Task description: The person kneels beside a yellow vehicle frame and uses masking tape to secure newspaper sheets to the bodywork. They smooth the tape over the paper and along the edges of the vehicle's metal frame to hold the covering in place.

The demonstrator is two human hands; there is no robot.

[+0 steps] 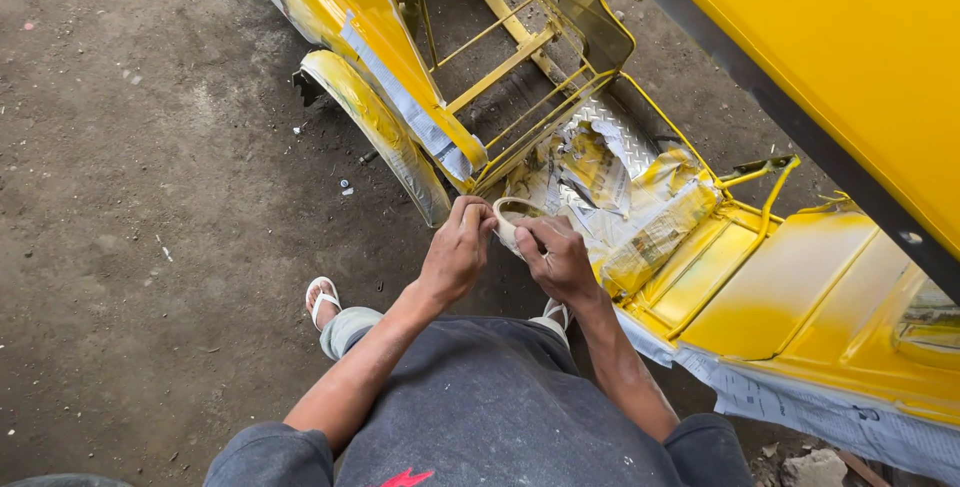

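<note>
Both my hands meet in the middle of the head view over a roll of pale masking tape. My left hand pinches the roll's left side with its fingertips. My right hand grips the roll from the right, thumb on its edge. Just beyond the roll lies the open floor of a freshly painted yellow sidecar body, with crumpled, paint-stained newspaper on its checker-plate floor.
A yellow fender with paper masking strips curves at upper centre, beside a yellow tube frame. A large yellow panel fills the upper right. Newspaper masking hangs along the body's lower edge. Dirt ground spreads left. My sandalled foot stands below.
</note>
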